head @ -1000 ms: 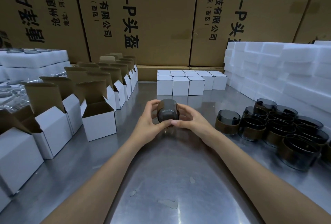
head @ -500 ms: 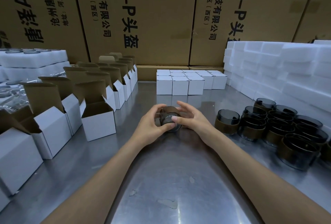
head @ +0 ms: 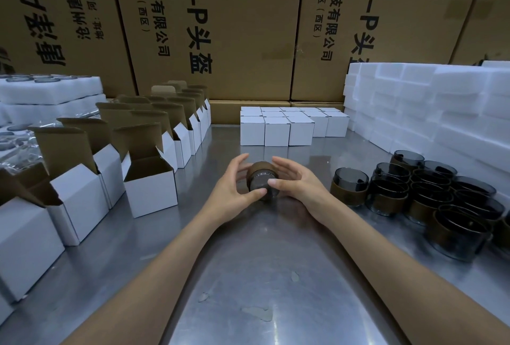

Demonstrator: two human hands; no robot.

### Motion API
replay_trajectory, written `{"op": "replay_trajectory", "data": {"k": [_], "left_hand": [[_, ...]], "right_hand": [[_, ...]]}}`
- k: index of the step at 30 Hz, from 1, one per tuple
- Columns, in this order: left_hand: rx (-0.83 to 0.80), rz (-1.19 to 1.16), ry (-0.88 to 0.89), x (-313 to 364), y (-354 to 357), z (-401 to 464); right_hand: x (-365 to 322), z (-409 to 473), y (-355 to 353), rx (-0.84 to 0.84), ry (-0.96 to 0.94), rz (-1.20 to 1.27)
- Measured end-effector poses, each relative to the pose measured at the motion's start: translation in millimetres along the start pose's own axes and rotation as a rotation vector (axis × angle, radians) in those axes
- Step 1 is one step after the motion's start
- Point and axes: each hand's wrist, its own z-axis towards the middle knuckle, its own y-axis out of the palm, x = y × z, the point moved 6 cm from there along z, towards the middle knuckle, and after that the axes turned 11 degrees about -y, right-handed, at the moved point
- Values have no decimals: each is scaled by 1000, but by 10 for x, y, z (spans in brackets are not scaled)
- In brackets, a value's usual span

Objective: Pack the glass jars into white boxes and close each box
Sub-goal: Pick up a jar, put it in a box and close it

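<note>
A dark glass jar (head: 261,179) with a brown band lies tilted just above the steel table (head: 248,275) at the centre. My left hand (head: 234,190) holds its left side with thumb and fingers; my right hand (head: 296,183) holds its right side, thumb on the near face. The nearest open white box (head: 150,186), brown flap standing up, is a short way to the left of the jar. Several more dark jars (head: 430,195) stand clustered at the right. Several closed white boxes (head: 278,129) sit in a block behind my hands.
Rows of open white boxes (head: 80,190) fill the left side. White foam blocks (head: 430,107) are stacked at the back right, and foam trays (head: 47,93) at the far left. Large brown cartons (head: 220,27) wall off the back.
Both hands have lowered the jar toward the table and turned it, so its base now faces me instead of its side.
</note>
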Motion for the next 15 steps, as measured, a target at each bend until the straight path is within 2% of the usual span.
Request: {"op": "replay_trajectory", "data": {"k": [10,12,15], "left_hand": [[64,-20,7,23,-53,-4],[83,-36,26,45,-64,-13],[72,-43,60,72,-40,-18]], "right_hand": [[45,14,27,-92,17,-69],[32,9,64,-105,-20,-76],[-14,-8,84,-27,-121,-198]]}}
